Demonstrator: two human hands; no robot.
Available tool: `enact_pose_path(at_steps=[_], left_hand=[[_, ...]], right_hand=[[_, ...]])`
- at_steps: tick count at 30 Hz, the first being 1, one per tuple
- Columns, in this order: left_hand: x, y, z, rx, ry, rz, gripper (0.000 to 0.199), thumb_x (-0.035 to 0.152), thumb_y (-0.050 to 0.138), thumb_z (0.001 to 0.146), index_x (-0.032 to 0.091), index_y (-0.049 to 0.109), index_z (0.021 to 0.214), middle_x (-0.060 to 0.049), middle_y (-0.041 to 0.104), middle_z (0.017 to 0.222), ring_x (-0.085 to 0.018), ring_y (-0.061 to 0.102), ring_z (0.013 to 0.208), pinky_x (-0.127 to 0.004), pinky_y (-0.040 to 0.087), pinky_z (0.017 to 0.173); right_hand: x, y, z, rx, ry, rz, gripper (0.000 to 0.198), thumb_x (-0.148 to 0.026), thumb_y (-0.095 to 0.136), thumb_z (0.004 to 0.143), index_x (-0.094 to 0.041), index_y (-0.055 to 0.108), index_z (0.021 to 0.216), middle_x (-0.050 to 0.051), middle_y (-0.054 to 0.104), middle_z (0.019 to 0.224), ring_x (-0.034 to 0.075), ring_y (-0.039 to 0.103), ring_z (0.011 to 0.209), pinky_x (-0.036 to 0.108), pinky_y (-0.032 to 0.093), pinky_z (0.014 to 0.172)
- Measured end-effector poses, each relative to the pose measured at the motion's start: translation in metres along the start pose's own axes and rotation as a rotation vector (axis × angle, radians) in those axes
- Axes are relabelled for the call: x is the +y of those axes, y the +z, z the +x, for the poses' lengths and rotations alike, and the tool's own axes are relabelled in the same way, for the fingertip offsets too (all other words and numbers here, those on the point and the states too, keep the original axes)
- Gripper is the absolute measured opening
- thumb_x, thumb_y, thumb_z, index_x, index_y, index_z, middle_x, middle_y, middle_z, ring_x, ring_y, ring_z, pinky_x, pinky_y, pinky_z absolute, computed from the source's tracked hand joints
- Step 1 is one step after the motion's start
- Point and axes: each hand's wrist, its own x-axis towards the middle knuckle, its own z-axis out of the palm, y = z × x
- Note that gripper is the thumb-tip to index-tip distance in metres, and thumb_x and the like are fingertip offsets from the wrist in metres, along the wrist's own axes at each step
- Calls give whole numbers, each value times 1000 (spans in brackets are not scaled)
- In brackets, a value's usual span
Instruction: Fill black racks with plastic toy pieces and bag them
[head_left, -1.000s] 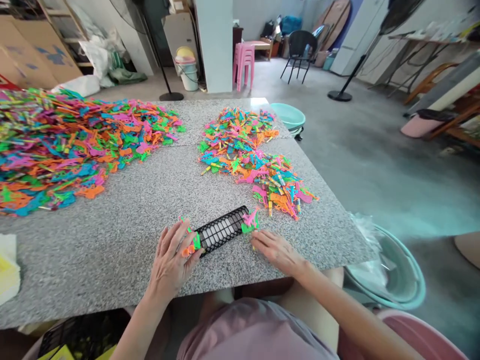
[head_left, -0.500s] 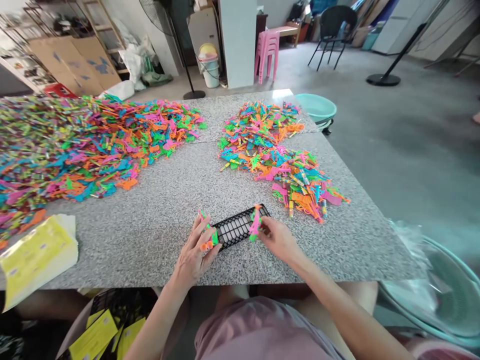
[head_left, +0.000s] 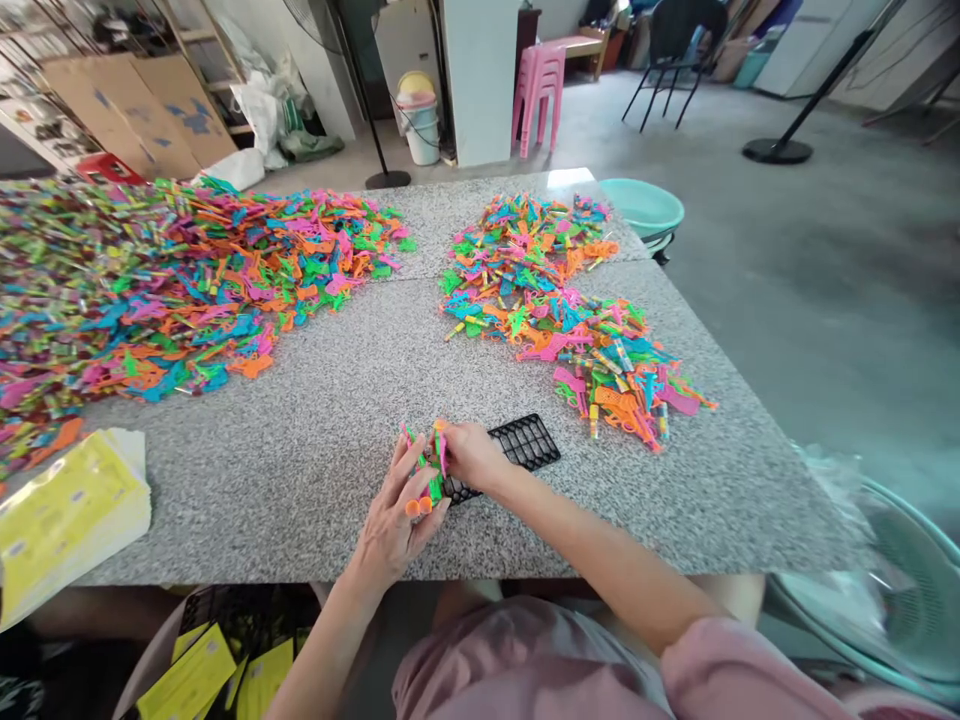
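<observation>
A black plastic tray (head_left: 531,440) with a honeycomb grid lies aslant on the speckled stone table (head_left: 315,470). At its left end my left hand (head_left: 390,520) is curled around several small plastic toy guns (head_left: 435,487), green with orange and pink parts showing between the fingers. My right hand (head_left: 474,455) pinches a pink and green toy gun (head_left: 441,450) against that bunch, its fingertips close to my left fingers. The right hand and wrist cover the middle of the tray.
A large heap of bright toy guns (head_left: 247,290) spreads across the left; a smaller pile (head_left: 555,320) lies beyond the tray at right. A stack of yellow printed cards (head_left: 75,490) sits at the left table edge. Turquoise basins (head_left: 911,590) stand beside the table.
My right hand has moved left along the tray, bringing the pink and green toy gun to the bunch in my left hand. The left hand stays at the tray's left end.
</observation>
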Motion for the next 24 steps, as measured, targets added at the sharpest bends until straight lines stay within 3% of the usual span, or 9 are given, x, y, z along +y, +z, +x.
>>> enact_pose_path(at_steps=[3,7,12,15,17,19,21,24], left_hand=[[0,-2,3,24,30,39,44,12,57,90,19,44,132,-16,40,151,-34,23,146,-57,38,112],[-2,-10,10,-17,125,90,47,13,59,89,18,45,133,-14,55,139,-34,28,144,-54,41,111],[-5,-10,12,20,129,98,49,13,60,88,18,45,135,-13,60,131,-33,37,140,-55,42,110],[-7,-6,10,60,141,68,51,12,59,89,19,43,136,-13,61,128,-32,43,137,-57,39,112],[-6,-3,8,76,145,50,51,11,60,88,19,44,135,-12,61,126,-32,42,137,-58,38,112],[-6,-1,8,86,143,45,49,10,60,88,18,45,134,-13,61,128,-33,40,139,-59,38,112],[-5,0,10,89,135,48,47,11,59,89,18,46,133,-14,59,129,-34,37,140,-60,39,111],[-6,-1,12,74,138,46,47,12,59,89,19,46,133,-12,60,129,-32,41,138,-60,38,111]], right_hand=[[-4,-8,10,-59,-53,-81,29,-22,58,86,-16,60,115,10,72,93,23,67,86,27,46,73],[-12,-9,16,-109,-78,-133,23,-21,55,88,-18,61,109,9,72,96,22,68,89,27,48,74],[-18,8,0,-13,12,-141,26,-19,50,91,-17,56,117,9,71,96,22,68,87,29,51,73],[-2,-1,-26,126,14,-125,32,-22,56,90,-21,53,122,7,68,109,19,64,99,28,51,81],[19,-22,-53,300,144,-182,36,-25,59,90,-22,52,125,8,63,120,20,59,110,29,49,88],[42,-44,-80,442,486,-319,27,-27,57,92,-17,56,117,14,62,116,25,59,108,34,49,87],[60,-58,-103,425,671,-440,19,-18,52,93,-14,58,111,17,63,111,27,60,105,35,49,84],[70,-61,-119,295,580,-483,19,-13,50,93,-14,59,110,15,64,108,24,61,102,30,48,82]])
